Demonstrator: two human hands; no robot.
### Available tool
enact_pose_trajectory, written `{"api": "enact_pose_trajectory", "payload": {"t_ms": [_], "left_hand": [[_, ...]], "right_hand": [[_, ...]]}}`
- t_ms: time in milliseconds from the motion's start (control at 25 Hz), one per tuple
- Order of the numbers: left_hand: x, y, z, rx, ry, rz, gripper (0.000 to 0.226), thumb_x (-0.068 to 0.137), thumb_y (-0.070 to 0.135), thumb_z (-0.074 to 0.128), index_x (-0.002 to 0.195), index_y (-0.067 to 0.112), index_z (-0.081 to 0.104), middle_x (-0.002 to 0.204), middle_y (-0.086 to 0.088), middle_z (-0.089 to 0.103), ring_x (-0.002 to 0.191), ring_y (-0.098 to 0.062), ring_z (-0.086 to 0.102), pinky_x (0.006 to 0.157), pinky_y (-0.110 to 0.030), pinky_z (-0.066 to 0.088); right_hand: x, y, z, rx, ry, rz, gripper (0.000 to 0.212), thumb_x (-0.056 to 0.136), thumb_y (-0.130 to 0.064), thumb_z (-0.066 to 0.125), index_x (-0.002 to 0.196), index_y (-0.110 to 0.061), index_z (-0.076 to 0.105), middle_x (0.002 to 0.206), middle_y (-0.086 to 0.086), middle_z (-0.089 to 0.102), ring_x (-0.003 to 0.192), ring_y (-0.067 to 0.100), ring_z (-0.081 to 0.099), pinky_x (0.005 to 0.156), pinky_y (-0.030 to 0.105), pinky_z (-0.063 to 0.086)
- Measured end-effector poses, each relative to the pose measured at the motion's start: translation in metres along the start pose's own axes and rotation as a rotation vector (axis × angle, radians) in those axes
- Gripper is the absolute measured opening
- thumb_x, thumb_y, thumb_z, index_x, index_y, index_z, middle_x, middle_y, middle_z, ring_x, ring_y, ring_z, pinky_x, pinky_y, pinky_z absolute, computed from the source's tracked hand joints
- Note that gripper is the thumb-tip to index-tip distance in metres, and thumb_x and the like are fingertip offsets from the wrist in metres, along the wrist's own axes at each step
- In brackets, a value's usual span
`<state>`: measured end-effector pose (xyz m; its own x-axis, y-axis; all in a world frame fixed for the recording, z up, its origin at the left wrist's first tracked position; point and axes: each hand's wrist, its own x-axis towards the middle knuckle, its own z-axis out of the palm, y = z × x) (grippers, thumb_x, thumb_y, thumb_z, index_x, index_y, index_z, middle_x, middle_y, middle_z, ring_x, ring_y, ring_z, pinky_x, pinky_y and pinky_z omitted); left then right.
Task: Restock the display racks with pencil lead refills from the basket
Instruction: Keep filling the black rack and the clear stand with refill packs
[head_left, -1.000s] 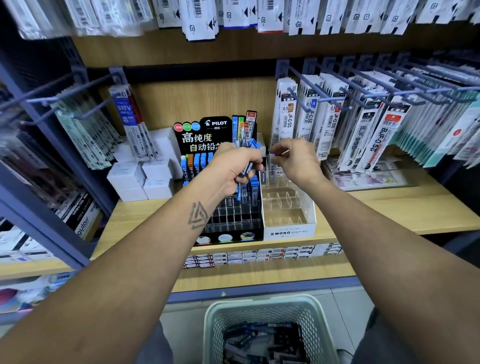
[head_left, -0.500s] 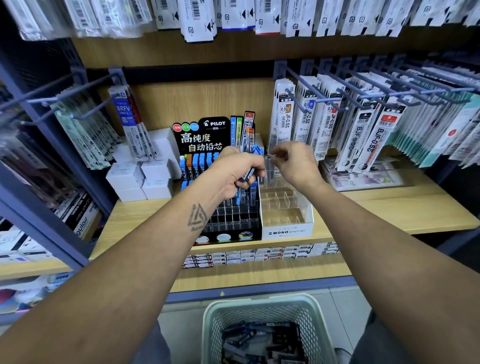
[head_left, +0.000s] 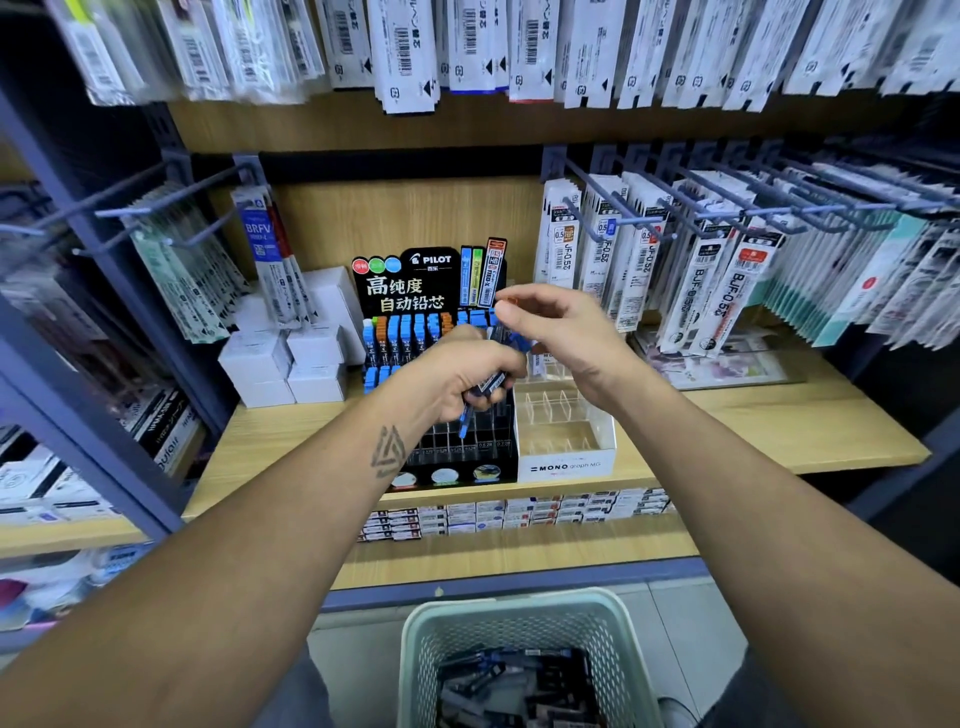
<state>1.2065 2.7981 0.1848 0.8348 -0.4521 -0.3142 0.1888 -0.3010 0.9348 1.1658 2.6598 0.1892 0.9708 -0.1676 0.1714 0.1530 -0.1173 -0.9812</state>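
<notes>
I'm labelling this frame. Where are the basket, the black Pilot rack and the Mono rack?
basket (head_left: 415, 644): head view, left rim.
black Pilot rack (head_left: 410, 283): head view, header card.
Mono rack (head_left: 566, 467): head view, front label.

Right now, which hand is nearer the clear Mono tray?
Right. The right hand hovers just above the back of the clear Mono tray, fingers loosely bent. The left hand, gripping lead refill cases, sits over the black Pilot rack beside it.

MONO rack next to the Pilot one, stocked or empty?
Mostly empty. The MONO rack shows bare clear dividers across its front and middle rows; the right hand hides its back row, so cannot tell there.
</notes>
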Motion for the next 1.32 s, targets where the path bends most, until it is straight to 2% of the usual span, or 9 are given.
{"api": "enact_pose_trajectory", "payload": {"t_ms": [120, 240, 440, 640, 840, 960, 1040, 1160, 1320], "left_hand": [[-0.003, -0.003, -0.001, 0.012, -0.054, -0.016, 0.014, 0.079, -0.004, 0.066, 0.086, 0.002, 0.055, 0.06, -0.01, 0.058, 0.043, -0.017, 0.047, 0.033, -0.016, 0.026], [-0.005, -0.004, -0.005, 0.018, -0.093, -0.008, 0.017, 0.081, -0.002, 0.068, 0.093, 0.003, 0.058, 0.065, -0.012, 0.06, 0.044, -0.016, 0.048, 0.033, -0.016, 0.026], [-0.014, -0.003, -0.013, -0.052, -0.128, 0.054, 0.012, 0.09, 0.006, 0.068, 0.095, 0.01, 0.058, 0.069, -0.012, 0.064, 0.044, -0.013, 0.047, 0.032, -0.016, 0.025], [-0.018, -0.007, -0.04, -0.086, -0.054, 0.064, 0.009, 0.095, 0.008, 0.061, 0.103, 0.007, 0.057, 0.07, -0.014, 0.064, 0.044, -0.014, 0.043, 0.031, -0.016, 0.023], [-0.023, -0.01, -0.08, -0.11, 0.106, 0.078, 0.011, 0.089, 0.001, 0.065, 0.084, 0.002, 0.055, 0.062, -0.015, 0.059, 0.038, -0.013, 0.042, 0.031, -0.015, 0.022], [-0.027, -0.009, -0.099, -0.136, 0.18, 0.094, 0.015, 0.088, 0.001, 0.066, 0.079, 0.004, 0.054, 0.059, -0.012, 0.056, 0.037, -0.013, 0.039, 0.032, -0.014, 0.021], [-0.03, -0.008, -0.106, -0.139, 0.181, 0.076, 0.014, 0.088, 0.002, 0.066, 0.082, 0.004, 0.054, 0.059, -0.011, 0.056, 0.038, -0.013, 0.039, 0.033, -0.014, 0.02], [-0.033, -0.01, -0.112, -0.141, 0.172, 0.026, 0.017, 0.088, 0.004, 0.068, 0.08, 0.007, 0.053, 0.058, -0.008, 0.053, 0.038, -0.013, 0.04, 0.034, -0.014, 0.019], [-0.029, -0.012, -0.108, -0.149, 0.136, -0.012, 0.02, 0.087, 0.007, 0.072, 0.084, 0.008, 0.052, 0.055, -0.005, 0.051, 0.038, -0.012, 0.04, 0.032, -0.013, 0.019]], "right_hand": [[0.002, 0.003, -0.002, 0.059, 0.041, 0.036, 0.011, 0.086, -0.006, 0.076, 0.096, -0.009, 0.075, 0.085, 0.0, 0.073, 0.08, 0.013, 0.065, 0.072, 0.025, 0.053], [0.005, 0.005, -0.007, 0.174, 0.066, 0.117, 0.011, 0.087, 0.005, 0.07, 0.092, -0.003, 0.075, 0.086, 0.01, 0.075, 0.083, 0.022, 0.069, 0.078, 0.031, 0.057], [0.007, 0.007, -0.01, 0.124, 0.058, 0.094, 0.014, 0.083, 0.005, 0.074, 0.09, -0.007, 0.075, 0.083, 0.007, 0.077, 0.08, 0.017, 0.071, 0.073, 0.025, 0.056], [0.013, 0.01, -0.003, 0.129, 0.053, 0.103, 0.022, 0.086, 0.012, 0.066, 0.098, -0.006, 0.074, 0.091, 0.013, 0.077, 0.092, 0.021, 0.073, 0.083, 0.031, 0.057], [0.012, 0.006, 0.012, 0.164, 0.11, 0.134, 0.022, 0.081, 0.009, 0.074, 0.1, -0.001, 0.071, 0.082, 0.012, 0.075, 0.08, 0.023, 0.073, 0.075, 0.028, 0.058], [0.009, 0.0, 0.029, -0.023, 0.065, 0.04, 0.019, 0.082, 0.005, 0.075, 0.097, -0.005, 0.073, 0.082, 0.012, 0.076, 0.074, 0.02, 0.073, 0.069, 0.025, 0.058], [0.012, -0.004, 0.034, -0.186, 0.098, -0.051, 0.019, 0.084, 0.003, 0.075, 0.099, -0.008, 0.074, 0.088, 0.01, 0.075, 0.079, 0.018, 0.072, 0.073, 0.024, 0.059], [0.019, -0.009, 0.032, -0.346, 0.164, -0.118, 0.018, 0.087, -0.004, 0.074, 0.099, -0.018, 0.075, 0.091, 0.001, 0.074, 0.088, 0.016, 0.071, 0.084, 0.031, 0.06], [0.022, -0.009, 0.024, -0.5, 0.226, -0.167, 0.015, 0.089, -0.007, 0.073, 0.097, -0.018, 0.074, 0.088, -0.003, 0.071, 0.087, 0.014, 0.068, 0.086, 0.03, 0.059]]}}
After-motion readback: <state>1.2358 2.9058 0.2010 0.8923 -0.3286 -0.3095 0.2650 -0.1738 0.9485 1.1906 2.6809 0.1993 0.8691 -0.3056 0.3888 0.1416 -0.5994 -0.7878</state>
